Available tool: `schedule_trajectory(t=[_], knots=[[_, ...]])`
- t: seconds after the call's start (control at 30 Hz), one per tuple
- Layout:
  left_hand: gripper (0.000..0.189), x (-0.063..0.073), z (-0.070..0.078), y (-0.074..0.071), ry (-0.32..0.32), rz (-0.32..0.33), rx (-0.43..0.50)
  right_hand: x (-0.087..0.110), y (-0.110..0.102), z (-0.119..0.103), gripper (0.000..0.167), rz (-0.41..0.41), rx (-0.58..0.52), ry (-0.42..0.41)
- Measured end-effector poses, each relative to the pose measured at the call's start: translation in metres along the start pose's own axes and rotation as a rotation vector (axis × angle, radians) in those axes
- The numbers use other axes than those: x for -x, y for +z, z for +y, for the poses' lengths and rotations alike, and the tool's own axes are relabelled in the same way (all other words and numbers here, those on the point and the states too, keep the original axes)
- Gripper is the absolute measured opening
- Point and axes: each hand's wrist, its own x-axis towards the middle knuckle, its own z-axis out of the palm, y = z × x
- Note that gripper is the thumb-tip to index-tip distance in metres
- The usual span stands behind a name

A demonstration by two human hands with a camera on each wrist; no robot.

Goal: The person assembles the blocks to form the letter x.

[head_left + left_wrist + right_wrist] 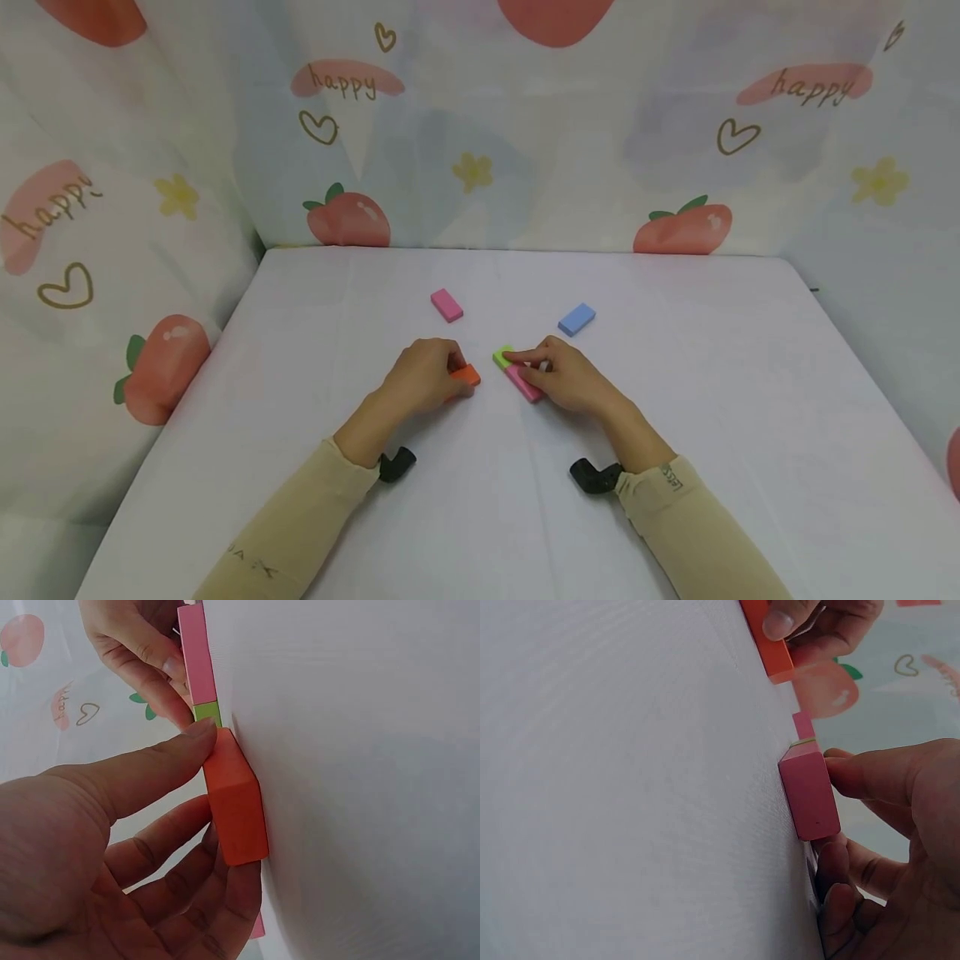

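Note:
My left hand [423,375] pinches an orange block [238,802], with the thumb on one side and curled fingers on the other. The block stays at the white tabletop. Just to its right, a pink block [523,384] and a lime green block [502,357] lie end to end in a slanting row. My right hand [572,375] holds the pink one, its thumb against it and its index finger reaching onto the green one. In the right wrist view, the pink block's near end [811,796] faces the camera and hides most of the green block.
Farther back on the white table [360,317] lie another pink block [447,305] on the left and a blue block [577,319] on the right. A patterned cloth [555,167] hangs behind the table's back edge and along its left side.

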Motion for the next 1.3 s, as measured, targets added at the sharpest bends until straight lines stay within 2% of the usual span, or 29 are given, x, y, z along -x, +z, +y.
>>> schedule_trajectory(t=[0.4,1.3], knots=[[0.027,-0.001,0.009,0.001,-0.007,-0.002,-0.016,0.001,-0.001,-0.001,0.035,0.004,0.015,0.005],[0.028,-0.005,0.012,0.005,-0.014,0.002,-0.021,0.000,0.001,-0.001,0.035,0.000,-0.014,0.001]])
